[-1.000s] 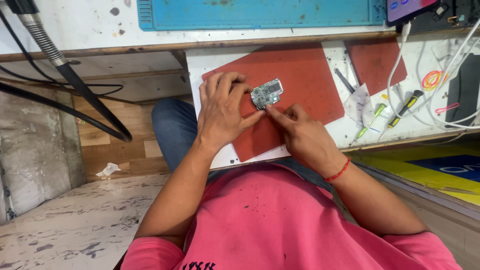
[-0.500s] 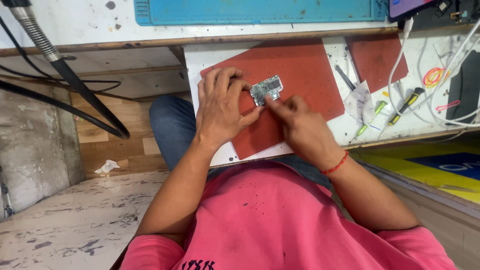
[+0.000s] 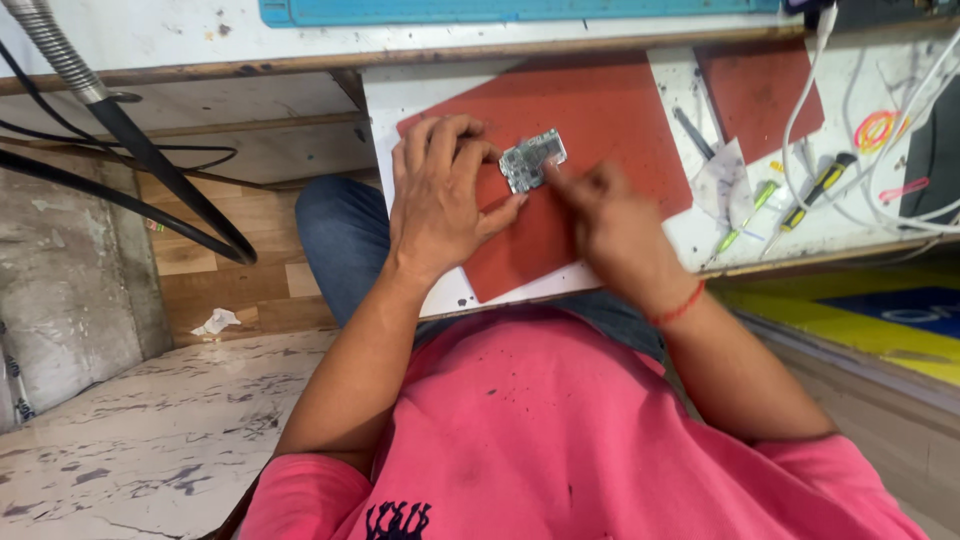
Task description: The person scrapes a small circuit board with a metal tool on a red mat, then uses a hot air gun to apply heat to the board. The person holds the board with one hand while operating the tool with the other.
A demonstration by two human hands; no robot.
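Circuit board: a small grey-green circuit board (image 3: 532, 160) lies on the red mat (image 3: 610, 110), near the mat's middle, between the two hands.
Left hand: the left hand (image 3: 440, 200) rests palm down on the mat, just left of the board; its fingers curl around the board's left edge and the thumb reaches under the near edge, pinning it in place.
Right hand: the right hand (image 3: 610, 225) is blurred; a fingertip touches the board's right near corner. Whether it grips anything I cannot tell.
Mat: it lies on a white board (image 3: 410, 95) across the person's lap.
Right of the mat: a second red mat (image 3: 760, 90), a screwdriver with a yellow and black handle (image 3: 818, 190), a green-handled screwdriver (image 3: 748, 215) and white cables (image 3: 800, 110).
Far left: a black hose (image 3: 150, 160).
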